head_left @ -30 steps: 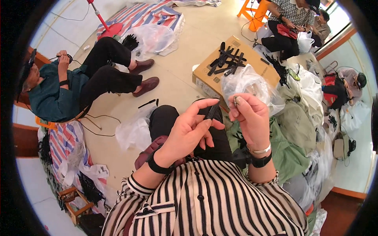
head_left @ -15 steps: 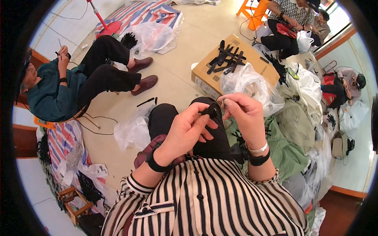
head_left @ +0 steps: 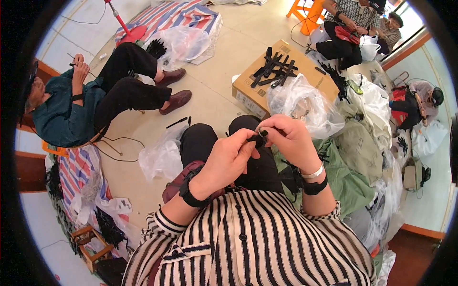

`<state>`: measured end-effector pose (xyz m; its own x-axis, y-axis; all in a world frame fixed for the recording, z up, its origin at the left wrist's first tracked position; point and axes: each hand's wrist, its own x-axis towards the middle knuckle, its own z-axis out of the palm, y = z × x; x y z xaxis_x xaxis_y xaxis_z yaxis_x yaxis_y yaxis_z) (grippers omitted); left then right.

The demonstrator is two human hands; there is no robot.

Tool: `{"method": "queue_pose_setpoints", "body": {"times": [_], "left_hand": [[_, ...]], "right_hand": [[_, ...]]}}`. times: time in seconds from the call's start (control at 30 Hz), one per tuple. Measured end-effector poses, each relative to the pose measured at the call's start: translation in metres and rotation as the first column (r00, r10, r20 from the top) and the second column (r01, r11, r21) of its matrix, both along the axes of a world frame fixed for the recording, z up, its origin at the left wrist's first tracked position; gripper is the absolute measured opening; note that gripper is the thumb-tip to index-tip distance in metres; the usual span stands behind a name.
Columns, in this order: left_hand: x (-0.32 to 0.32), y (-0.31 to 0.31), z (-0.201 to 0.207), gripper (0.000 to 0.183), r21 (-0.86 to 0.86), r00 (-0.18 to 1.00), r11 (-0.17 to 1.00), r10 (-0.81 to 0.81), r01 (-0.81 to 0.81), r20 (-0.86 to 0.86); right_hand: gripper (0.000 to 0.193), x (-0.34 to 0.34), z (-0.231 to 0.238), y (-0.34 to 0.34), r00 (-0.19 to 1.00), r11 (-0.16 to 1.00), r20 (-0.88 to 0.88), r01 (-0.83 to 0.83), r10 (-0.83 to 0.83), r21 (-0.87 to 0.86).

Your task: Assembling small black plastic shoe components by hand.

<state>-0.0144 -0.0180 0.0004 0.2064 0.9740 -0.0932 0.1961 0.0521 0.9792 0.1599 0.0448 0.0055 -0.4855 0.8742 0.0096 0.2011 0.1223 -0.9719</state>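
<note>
Above my knees, both hands meet at a small black piece (head_left: 256, 140), partly hidden by my fingers. Its exact kind does not show. My left hand (head_left: 226, 159) is closed, holding the piece between thumb and fingers. My right hand (head_left: 287, 139) pinches at the piece's right end with thumb and forefinger. A small shiny bit shows near those fingertips, too small to name. Past my hands, several black strips (head_left: 274, 69) lie crossed in a pile on a cardboard box (head_left: 243, 93). A clear plastic bag (head_left: 305, 102) slumps over the box's near side.
A seated person in a dark green top (head_left: 64, 112) works at the left; others sit at the upper right. Green cloth (head_left: 343, 167) and white sacks (head_left: 369, 95) heap up on my right. Another plastic bag (head_left: 164, 155) lies on the floor left of my knees, near a striped sheet (head_left: 78, 167).
My hands have drawn together; the right fingertips have come left onto the black piece. My left fingers have curled in more. The person at the left has shifted their hands slightly.
</note>
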Motion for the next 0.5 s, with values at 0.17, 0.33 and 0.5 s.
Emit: {"method": "queue_pose_setpoints", "body": {"times": [0.17, 0.33, 0.5], "left_hand": [[0.001, 0.004, -0.005, 0.021, -0.026, 0.998, 0.998, 0.056, -0.055, 0.035], [0.004, 0.006, -0.003, 0.021, -0.051, 0.986, 0.990, 0.137, -0.132, 0.099], [0.000, 0.008, 0.002, 0.021, -0.269, 0.900, 0.962, 0.164, -0.055, 0.403]], "right_hand": [[0.013, -0.008, -0.005, -0.003, 0.996, 0.978, -0.016, 0.086, -0.084, 0.188], [0.016, -0.014, -0.015, -0.007, 0.971, 0.997, -0.234, 0.064, -0.052, 0.047], [0.014, -0.013, -0.022, -0.002, 0.978, 0.995, -0.207, 0.015, 0.006, 0.098]]}}
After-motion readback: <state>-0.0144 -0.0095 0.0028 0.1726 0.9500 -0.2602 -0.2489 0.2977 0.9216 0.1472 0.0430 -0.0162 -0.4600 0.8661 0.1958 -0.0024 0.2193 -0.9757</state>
